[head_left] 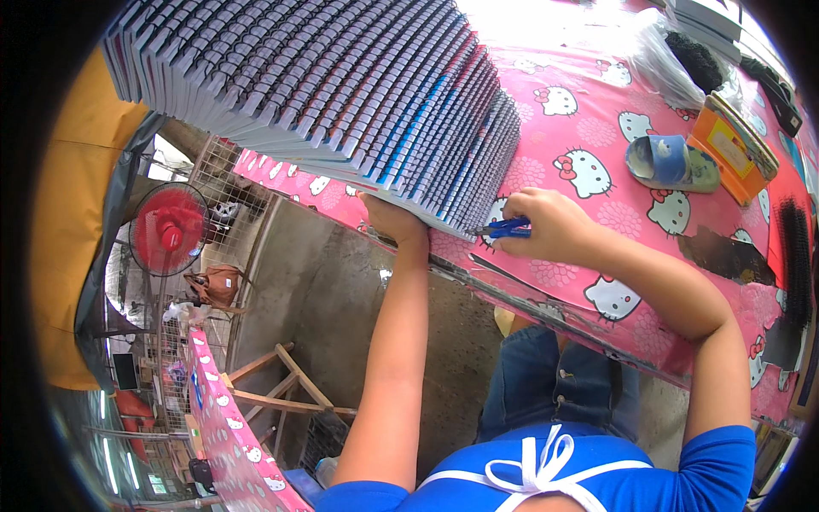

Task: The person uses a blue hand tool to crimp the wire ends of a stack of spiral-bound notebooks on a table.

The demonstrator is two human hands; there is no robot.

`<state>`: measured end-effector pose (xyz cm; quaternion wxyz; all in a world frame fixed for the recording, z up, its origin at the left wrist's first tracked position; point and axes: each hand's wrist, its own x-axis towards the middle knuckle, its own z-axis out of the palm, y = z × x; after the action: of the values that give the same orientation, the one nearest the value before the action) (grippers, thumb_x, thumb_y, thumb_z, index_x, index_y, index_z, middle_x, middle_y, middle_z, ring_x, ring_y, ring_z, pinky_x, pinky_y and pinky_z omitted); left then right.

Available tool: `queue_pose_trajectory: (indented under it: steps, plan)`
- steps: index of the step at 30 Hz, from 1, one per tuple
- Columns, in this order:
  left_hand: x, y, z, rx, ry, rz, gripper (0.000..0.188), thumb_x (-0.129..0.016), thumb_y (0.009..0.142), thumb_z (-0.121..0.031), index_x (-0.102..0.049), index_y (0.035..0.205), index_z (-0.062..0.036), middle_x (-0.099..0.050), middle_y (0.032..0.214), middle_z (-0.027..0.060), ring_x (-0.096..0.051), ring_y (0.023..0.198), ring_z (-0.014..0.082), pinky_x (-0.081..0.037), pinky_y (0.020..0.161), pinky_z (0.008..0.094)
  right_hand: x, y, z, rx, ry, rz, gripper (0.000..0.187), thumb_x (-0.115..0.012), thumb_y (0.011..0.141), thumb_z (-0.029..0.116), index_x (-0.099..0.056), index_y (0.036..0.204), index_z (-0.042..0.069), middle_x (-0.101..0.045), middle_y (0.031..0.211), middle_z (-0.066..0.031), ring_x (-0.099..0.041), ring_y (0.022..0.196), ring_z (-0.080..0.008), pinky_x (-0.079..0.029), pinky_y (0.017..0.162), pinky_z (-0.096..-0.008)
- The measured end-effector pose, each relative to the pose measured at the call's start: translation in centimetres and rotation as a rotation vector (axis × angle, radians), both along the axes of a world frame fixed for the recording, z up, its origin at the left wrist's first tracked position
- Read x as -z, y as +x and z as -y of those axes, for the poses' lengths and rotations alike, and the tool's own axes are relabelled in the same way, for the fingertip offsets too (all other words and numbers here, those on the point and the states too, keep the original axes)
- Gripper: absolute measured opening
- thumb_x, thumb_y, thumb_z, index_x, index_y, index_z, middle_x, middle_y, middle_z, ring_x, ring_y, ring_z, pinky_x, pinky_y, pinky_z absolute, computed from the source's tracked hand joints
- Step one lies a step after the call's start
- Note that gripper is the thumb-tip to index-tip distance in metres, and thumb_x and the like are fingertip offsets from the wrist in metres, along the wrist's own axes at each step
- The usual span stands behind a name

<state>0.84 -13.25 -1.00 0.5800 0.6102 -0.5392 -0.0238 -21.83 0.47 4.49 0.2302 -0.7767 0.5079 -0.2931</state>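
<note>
A long, dense row of spiral-bound notebooks (341, 94) fills the upper left, with dark wire coils facing up. My left hand (394, 220) grips the near lower edge of this row, its fingers partly hidden by the pages. In my right hand (546, 224) is a small pair of cutting pliers (510, 228) with blue handles. Their dark tip reaches the coil end at the nearest corner of the row. Whether the jaws are closed on the wire is too small to tell.
A pink table cover (546, 270) with white cat faces lies beneath. To the right are a blue-green roll (670, 164), an orange box (732, 149), a clear bag (682, 55) with black coils, and black coil strips (795, 264). A red fan (169, 230) stands at left.
</note>
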Motion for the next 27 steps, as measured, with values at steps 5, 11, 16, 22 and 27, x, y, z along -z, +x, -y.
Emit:
queue_pose_trajectory:
  steps: [5, 11, 16, 22, 27]
  plan:
    - [-1.0, -2.0, -0.9, 0.100, 0.031, -0.165, 0.047, -0.033, 0.097, -0.032, -0.052, 0.103, 0.0115, -0.060, 0.106, 0.0304, -0.060, 0.093, 0.0401, -0.044, 0.080, 0.0470, -3.4, -1.3, 1.0, 0.090, 0.951, 0.439, 0.044, -0.072, 0.079, 0.038, -0.063, 0.085, -0.005, -0.066, 0.072, -0.0129, -0.065, 0.063, -0.0199, -0.051, 0.059, -0.0331]
    - [-1.6, -1.2, -1.5, 0.068, 0.075, -0.204, 0.054, -0.029, 0.097, -0.036, -0.051, 0.108, 0.0115, -0.060, 0.105, 0.0299, -0.059, 0.095, 0.0399, -0.042, 0.083, 0.0473, -0.8, -0.3, -1.9, 0.022, -0.198, -0.151, 0.039, -0.069, 0.078, 0.037, -0.060, 0.098, 0.005, -0.061, 0.090, -0.0127, -0.061, 0.090, -0.0282, -0.045, 0.079, -0.0428]
    - [-1.0, -1.0, -0.9, 0.142, 0.005, -0.210, 0.053, -0.030, 0.098, -0.036, -0.051, 0.111, 0.0117, -0.060, 0.107, 0.0291, -0.058, 0.097, 0.0386, -0.042, 0.084, 0.0457, 1.4, 0.0, -1.2, 0.045, -0.364, -0.144, 0.037, -0.071, 0.075, 0.034, -0.060, 0.095, 0.005, -0.059, 0.087, -0.0109, -0.060, 0.084, -0.0285, -0.046, 0.074, -0.0403]
    - [-1.6, -1.0, -1.4, 0.022, 0.044, -0.075, 0.051, -0.031, 0.097, -0.035, -0.052, 0.107, 0.0101, -0.060, 0.104, 0.0255, -0.059, 0.090, 0.0350, -0.044, 0.083, 0.0451, -1.6, -0.4, 1.5, 0.008, 0.437, 0.098, 0.038, -0.073, 0.078, 0.036, -0.068, 0.086, 0.000, -0.064, 0.062, -0.0132, -0.065, 0.058, -0.0227, -0.050, 0.056, -0.0346]
    - [-3.0, -2.8, -2.4, 0.113, 0.082, -0.274, 0.047, -0.036, 0.095, -0.035, -0.053, 0.110, 0.0060, -0.061, 0.106, 0.0222, -0.060, 0.093, 0.0335, -0.045, 0.081, 0.0443, -1.0, -0.8, 0.8, 0.031, 0.274, -0.006, 0.040, -0.071, 0.079, 0.036, -0.064, 0.089, -0.002, -0.062, 0.075, -0.0139, -0.064, 0.059, -0.0248, -0.051, 0.056, -0.0384]
